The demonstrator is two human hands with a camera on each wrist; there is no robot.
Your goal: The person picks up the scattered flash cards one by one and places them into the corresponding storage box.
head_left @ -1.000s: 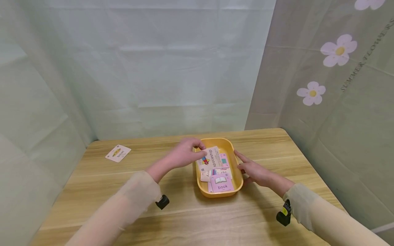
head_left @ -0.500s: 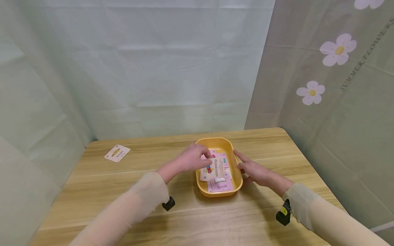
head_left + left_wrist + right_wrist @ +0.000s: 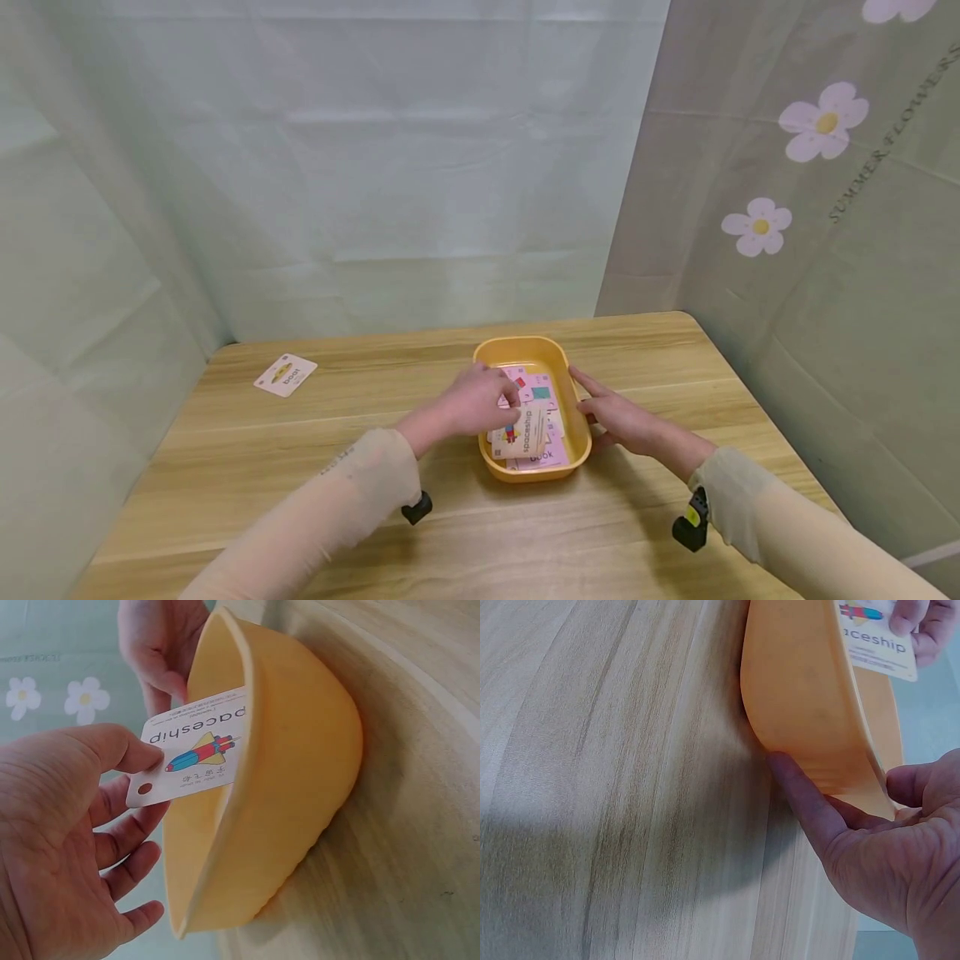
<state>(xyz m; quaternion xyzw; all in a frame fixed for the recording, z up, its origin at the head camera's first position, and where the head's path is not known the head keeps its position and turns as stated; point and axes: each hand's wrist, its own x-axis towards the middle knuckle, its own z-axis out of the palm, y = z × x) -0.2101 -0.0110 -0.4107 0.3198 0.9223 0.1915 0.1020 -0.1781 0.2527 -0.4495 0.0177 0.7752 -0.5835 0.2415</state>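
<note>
My left hand [image 3: 480,402] pinches a white flash card [image 3: 199,742] printed "spaceship" with a red and blue rocket. The card is tilted over the yellow plastic tray [image 3: 532,352], above other cards lying in it. A pink card reading "book" [image 3: 553,455] is partly covered by it. Beyond it in the tray are more pink cards, one with a teal shape [image 3: 541,392]. My right hand [image 3: 626,423] holds the tray's right side; in the right wrist view its thumb [image 3: 909,784] is at the rim and fingers lie along the outer wall.
The tray stands on a wood-grain table [image 3: 480,542]. A single white card [image 3: 287,375] with a yellow picture lies at the table's back left. Pale fabric hangs behind and at both sides, with printed flowers [image 3: 825,123] on the right.
My left hand has carried the spaceship card from the tray's far left part toward its near end, now over the book card. My right hand stays at the tray's side.
</note>
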